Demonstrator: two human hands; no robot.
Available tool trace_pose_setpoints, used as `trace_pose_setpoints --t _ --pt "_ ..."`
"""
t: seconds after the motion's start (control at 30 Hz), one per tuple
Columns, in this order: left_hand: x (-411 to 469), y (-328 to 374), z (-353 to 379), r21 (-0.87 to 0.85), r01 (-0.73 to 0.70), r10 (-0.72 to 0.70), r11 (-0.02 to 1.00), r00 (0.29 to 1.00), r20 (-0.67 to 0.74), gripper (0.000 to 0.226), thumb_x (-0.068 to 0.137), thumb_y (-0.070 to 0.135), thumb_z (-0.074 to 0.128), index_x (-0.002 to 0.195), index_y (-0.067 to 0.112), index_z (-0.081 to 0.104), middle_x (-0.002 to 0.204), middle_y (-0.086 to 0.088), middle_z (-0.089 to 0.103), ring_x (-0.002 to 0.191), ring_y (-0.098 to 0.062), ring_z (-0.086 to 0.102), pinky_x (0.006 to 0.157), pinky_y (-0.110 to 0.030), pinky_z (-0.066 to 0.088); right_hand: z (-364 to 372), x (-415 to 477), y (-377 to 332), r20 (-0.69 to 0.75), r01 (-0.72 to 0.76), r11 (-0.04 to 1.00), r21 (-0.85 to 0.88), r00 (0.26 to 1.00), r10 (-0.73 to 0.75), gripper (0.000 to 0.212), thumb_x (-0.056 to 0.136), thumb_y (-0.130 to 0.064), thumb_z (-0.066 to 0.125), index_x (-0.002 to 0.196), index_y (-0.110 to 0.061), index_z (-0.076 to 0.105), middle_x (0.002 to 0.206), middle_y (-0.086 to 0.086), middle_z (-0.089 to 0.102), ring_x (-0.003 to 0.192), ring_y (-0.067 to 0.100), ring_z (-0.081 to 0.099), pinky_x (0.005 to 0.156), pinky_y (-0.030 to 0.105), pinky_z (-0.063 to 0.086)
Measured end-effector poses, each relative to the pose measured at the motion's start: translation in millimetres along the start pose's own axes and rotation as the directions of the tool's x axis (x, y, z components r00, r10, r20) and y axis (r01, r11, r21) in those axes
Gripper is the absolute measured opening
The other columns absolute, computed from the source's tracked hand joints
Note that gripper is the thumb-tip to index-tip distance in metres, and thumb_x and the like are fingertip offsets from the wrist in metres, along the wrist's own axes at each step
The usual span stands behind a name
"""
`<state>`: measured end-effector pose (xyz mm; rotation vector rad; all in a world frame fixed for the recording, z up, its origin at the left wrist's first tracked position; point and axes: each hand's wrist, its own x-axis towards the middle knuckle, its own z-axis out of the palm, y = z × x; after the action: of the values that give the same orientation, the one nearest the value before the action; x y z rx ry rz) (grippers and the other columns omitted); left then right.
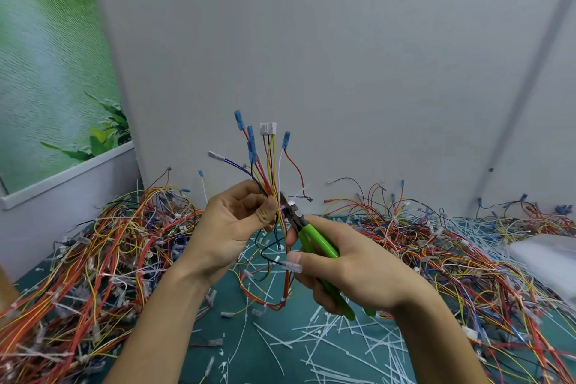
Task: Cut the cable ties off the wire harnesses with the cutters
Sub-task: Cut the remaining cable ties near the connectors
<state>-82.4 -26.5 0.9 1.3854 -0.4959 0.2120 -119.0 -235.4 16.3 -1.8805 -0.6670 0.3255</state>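
My left hand pinches a wire harness upright in front of me; its red, yellow, blue and white wires fan upward to blue terminals and a white connector. My right hand grips green-handled cutters. The dark jaws point up-left and sit at a white cable tie on the bundle, just right of my left thumb. The harness's lower wires hang in a loop between my wrists.
A green mat covers the table, strewn with several cut white ties. Big heaps of harnesses lie at the left and right. A white wall rises close behind. A white object sits at the right edge.
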Motion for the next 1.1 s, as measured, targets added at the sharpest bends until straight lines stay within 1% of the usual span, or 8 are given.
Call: trace_pose_setpoints --t 0.13,0.27,0.4,0.57,0.7,0.83,0.9,1.1 --pt "0.9 -0.7 -1.0 -0.014 -0.010 0.010 1.000 1.000 -0.004 0.042 0.061 0.060 0.088 0.083 0.027 0.074 0.072 0.006 0.067 0.068 -0.008 0.060 0.069 -0.019 0.051 5.0 -0.3 -1.4 0.010 0.012 0.999 0.040 1.000 -0.013 0.024 0.101 -0.027 0.066 0.116 -0.015 0.051 0.069 0.000 0.058 0.056 0.030 0.057 0.057 0.048 0.051" --pt "0.7 -1.7 -1.7 0.008 -0.008 0.008 1.000 1.000 0.002 0.042 0.062 0.061 0.087 0.084 0.027 0.074 0.071 0.005 0.065 0.070 -0.012 0.057 0.073 -0.026 0.049 5.4 0.5 -0.1 0.007 -0.004 0.999 -0.043 1.000 0.005 0.030 0.098 -0.038 0.065 0.117 -0.020 0.050 0.077 0.010 0.064 0.063 0.038 0.063 0.064 0.060 0.057" --pt "1.0 -2.2 -2.2 0.001 -0.002 0.002 1.000 1.000 -0.024 0.043 0.061 0.061 0.088 0.084 0.027 0.074 0.072 0.006 0.064 0.072 -0.012 0.057 0.076 -0.027 0.050 5.3 3.5 4.6 -0.078 0.011 0.992 -0.128 0.997 -0.022 0.011 0.103 -0.031 0.061 0.110 -0.026 0.053 0.064 -0.006 0.058 0.050 0.021 0.054 0.049 0.034 0.049" --pt "-0.2 -2.2 -2.6 0.016 0.000 0.000 1.000 1.000 -0.025 0.014 0.076 0.038 0.077 0.085 0.028 0.074 0.073 0.005 0.064 0.074 -0.013 0.057 0.080 -0.034 0.048 6.6 5.8 4.0 -0.142 0.015 0.960 -0.279 0.988 -0.057 0.011 0.102 -0.035 0.062 0.108 -0.031 0.054 0.073 -0.003 0.061 0.050 0.006 0.053 0.054 0.028 0.046" --pt "0.0 -2.9 -4.4 0.091 -0.013 0.015 0.996 1.000 -0.016 0.006 0.082 0.034 0.072 0.085 0.029 0.073 0.072 0.007 0.062 0.072 -0.012 0.056 0.076 -0.036 0.049 10.2 5.0 2.5 -0.081 -0.002 0.972 -0.234 0.997 -0.017 0.019 0.102 -0.038 0.062 0.111 -0.026 0.050 0.069 -0.009 0.063 0.053 0.007 0.059 0.051 0.021 0.050" --pt "0.2 -3.7 -5.7 0.107 -0.030 0.029 0.994 1.000 0.005 0.005 0.086 0.028 0.069 0.087 0.029 0.073 0.071 0.009 0.062 0.071 -0.010 0.056 0.074 -0.032 0.050 8.7 5.0 1.8 -0.092 0.019 0.973 -0.231 0.995 -0.041 0.005 0.106 -0.026 0.055 0.105 -0.024 0.050 0.065 -0.001 0.060 0.049 0.015 0.059 0.050 0.031 0.052" --pt "0.1 -3.1 -5.8 0.090 -0.033 0.031 0.995 0.999 0.020 0.006 0.086 0.029 0.069 0.087 0.030 0.074 0.073 0.008 0.064 0.073 -0.010 0.058 0.072 -0.028 0.052 7.3 4.0 1.3 -0.084 0.031 0.982 -0.188 0.995 -0.048 0.008 0.108 -0.019 0.049 0.100 -0.020 0.050 0.066 0.003 0.059 0.049 0.020 0.059 0.050 0.036 0.053" --pt "0.3 -3.4 -6.2 0.128 -0.054 0.053 0.990 0.998 0.015 0.003 0.085 0.030 0.070 0.087 0.029 0.073 0.076 0.006 0.065 0.076 -0.010 0.060 0.075 -0.029 0.053 8.3 2.8 -0.1 -0.025 0.001 0.991 -0.136 1.000 -0.004 0.008 0.108 -0.029 0.053 0.107 -0.021 0.050 0.070 0.003 0.062 0.057 0.022 0.064 0.059 0.044 0.060"
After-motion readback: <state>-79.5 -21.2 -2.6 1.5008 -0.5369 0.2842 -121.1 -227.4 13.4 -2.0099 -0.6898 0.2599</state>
